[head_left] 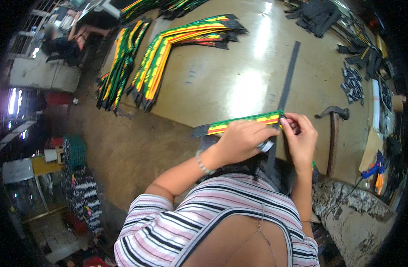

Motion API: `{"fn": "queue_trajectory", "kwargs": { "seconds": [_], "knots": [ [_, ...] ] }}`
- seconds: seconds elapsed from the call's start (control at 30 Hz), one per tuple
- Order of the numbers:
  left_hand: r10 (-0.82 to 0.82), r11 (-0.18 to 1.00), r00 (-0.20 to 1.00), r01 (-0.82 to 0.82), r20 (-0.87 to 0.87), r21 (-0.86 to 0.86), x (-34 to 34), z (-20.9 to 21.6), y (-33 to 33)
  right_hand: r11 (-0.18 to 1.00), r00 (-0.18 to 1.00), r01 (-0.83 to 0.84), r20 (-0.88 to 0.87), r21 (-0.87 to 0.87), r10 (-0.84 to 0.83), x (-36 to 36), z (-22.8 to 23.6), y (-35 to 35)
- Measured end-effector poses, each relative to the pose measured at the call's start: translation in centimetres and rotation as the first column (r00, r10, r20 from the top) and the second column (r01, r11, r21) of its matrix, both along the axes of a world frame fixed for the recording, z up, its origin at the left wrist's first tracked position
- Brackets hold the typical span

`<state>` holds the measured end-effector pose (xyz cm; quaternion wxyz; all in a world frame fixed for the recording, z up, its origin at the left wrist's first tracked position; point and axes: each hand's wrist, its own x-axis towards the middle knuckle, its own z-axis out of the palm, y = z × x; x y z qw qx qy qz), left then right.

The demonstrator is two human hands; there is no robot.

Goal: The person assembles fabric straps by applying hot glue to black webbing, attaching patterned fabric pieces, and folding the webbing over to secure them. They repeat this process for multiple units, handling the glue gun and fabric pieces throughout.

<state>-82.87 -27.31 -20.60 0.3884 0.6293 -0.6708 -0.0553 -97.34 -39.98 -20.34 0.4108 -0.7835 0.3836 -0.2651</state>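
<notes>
At the table's near edge, a green, yellow and red patterned strap with a black end lies across in front of me. My left hand, a beaded bracelet at its wrist, is closed on the strap's lower edge. A small whitish piece shows just under its fingers; what it is I cannot tell. My right hand pinches the strap's right end between thumb and fingers. A long black strip runs from the far table down toward that end and reappears below it.
Right of my hands lies a hammer with a wooden handle. Beyond it are a blue glue gun and a heap of dark clips. Bent patterned straps and a bundle lie far left; black strips far right. Another person sits at upper left.
</notes>
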Motion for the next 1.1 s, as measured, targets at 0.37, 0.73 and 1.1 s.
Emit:
{"fn": "queue_trajectory", "kwargs": {
  "seconds": [0.37, 0.73, 1.1],
  "knots": [
    [0.107, 0.991, 0.985, -0.094, -0.137, 0.097, 1.1, -0.6, -2.6, 1.000, 1.000, -0.008, -0.008, 0.006, 0.008, -0.2, -0.1, 0.0],
    [0.163, 0.978, 0.966, -0.132, -0.199, 0.162, 0.8, -0.5, -3.1, 0.997, 0.999, -0.041, -0.015, -0.070, 0.040, -0.4, -0.6, -0.4],
    [0.221, 0.953, 0.942, -0.154, -0.253, 0.260, 0.7, 0.1, -3.4, 0.995, 0.997, -0.063, 0.032, -0.078, 0.066, -0.4, -0.8, -0.2]
  ]
}}
